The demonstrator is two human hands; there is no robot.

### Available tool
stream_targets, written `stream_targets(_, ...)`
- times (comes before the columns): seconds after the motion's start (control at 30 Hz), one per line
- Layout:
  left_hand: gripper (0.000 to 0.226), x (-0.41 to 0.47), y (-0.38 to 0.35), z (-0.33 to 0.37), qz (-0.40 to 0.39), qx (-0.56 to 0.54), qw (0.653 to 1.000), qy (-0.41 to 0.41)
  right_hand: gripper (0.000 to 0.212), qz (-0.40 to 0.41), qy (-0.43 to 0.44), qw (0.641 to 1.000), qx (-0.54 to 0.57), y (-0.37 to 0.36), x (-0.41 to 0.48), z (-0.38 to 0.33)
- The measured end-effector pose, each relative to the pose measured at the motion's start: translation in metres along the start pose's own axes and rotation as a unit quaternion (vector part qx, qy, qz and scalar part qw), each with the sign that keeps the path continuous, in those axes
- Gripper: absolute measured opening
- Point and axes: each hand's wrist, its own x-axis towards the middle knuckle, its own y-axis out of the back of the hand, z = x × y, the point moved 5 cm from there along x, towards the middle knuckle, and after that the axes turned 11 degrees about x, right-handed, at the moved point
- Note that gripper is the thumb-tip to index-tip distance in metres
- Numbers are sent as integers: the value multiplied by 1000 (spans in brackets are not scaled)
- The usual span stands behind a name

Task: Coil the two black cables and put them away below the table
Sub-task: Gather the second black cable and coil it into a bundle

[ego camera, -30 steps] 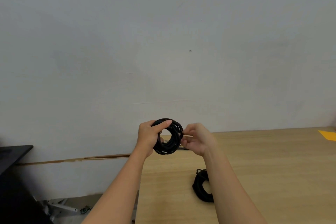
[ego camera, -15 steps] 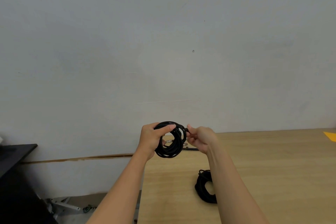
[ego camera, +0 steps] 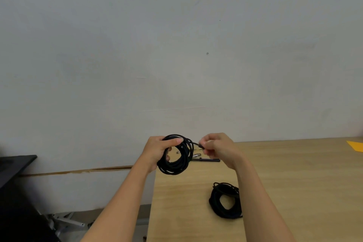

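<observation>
Risk first. The held coil (ego camera: 175, 165) is up in mid-air at centre frame, over the left edge of the desk (ego camera: 294, 182), and only my left hand (ego camera: 158, 151) holds those loops together. If that grip slackens while I work the tail end (ego camera: 196, 144), I reckon the loops spring apart and I'm winding again. If I yank the tail too hard, the bundle could cinch lopsided or slide off the thumb. A fumble here could also send it past the desk edge to the floor at lower left, not onto the wood.

Now the hands. The left hand, at centre frame, has its fingers curled through the ring and its thumb laid across the top of the bundle, wrapped firmly round the loops. The right hand (ego camera: 218, 148), just right of the coil, pinches the short tail end where it sticks out at the coil's upper right, with the other fingers curled in. Whether a plug sits inside that pinch, I can't tell.

The second coil (ego camera: 216, 200) lies flat on the desk at lower centre-right, partly behind my right forearm, with nothing touching it and well apart from the held one. A dark pen-like stick (ego camera: 208, 160) lies beyond the hands.

My read is that the tail wants tucking, then both coils go under the desk. Neither is there yet.
</observation>
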Motion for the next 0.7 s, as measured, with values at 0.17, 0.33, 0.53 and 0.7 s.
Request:
stream_targets(0.17,20,0,-2,1,-10,24,1000,-11,31,-54,2,985,-163,-20,-1,-3)
stream_targets(0.33,18,1,2,-5,2,1,1000,2,36,-94,11,994,-59,-18,0,-7)
stream_targets(0.53,28,3,13,-9,15,20,1000,17,34,-53,38,994,-83,-13,-2,-11)
stream_targets(0.7,33,0,5,-11,-4,148,989,5,20,-28,10,958,-284,-25,1,-1)
